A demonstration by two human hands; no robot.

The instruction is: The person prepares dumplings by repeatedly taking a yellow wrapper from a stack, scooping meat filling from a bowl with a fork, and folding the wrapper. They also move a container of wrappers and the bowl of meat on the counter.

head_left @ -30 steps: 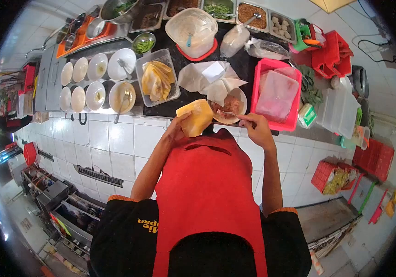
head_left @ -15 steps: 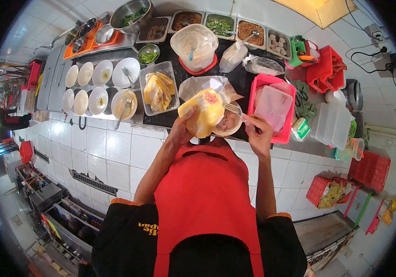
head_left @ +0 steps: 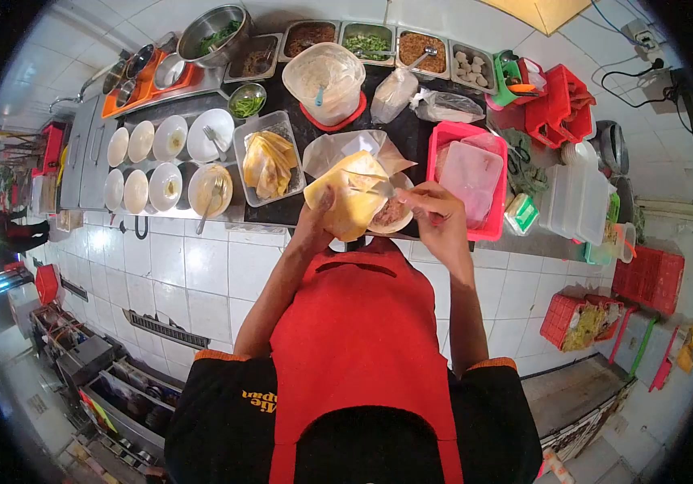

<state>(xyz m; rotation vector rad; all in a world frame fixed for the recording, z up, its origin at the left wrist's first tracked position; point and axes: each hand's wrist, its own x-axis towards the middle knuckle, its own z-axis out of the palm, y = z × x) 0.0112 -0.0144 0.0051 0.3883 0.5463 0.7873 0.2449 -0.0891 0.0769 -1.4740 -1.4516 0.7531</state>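
My left hand [head_left: 314, 219] holds a stack of yellow wrapper sheets [head_left: 345, 198] from its left side, thumb on top. In my right hand [head_left: 439, 211] is a fork [head_left: 380, 190], its head over the upper sheet, whose top part looks folded. Partly behind the sheets, a bowl of pinkish minced filling [head_left: 392, 214] sits below the fork. Just beyond lies a clear plastic bag or sheet [head_left: 346, 143]. More yellow sheets [head_left: 267, 165] lie in a clear tray left of my hands.
Two rows of bowls [head_left: 171, 135] stand at the left. Metal trays of toppings [head_left: 369, 42] line the back, before them a white tub [head_left: 322, 77]. A pink tray [head_left: 487, 231] with a lidded box is at the right, beyond it stacked clear containers [head_left: 576, 202].
The fork has moved from the filling bowl's edge onto the top sheet, and my right hand has shifted slightly left. The pink filling on the sheet is now covered by a folded part.
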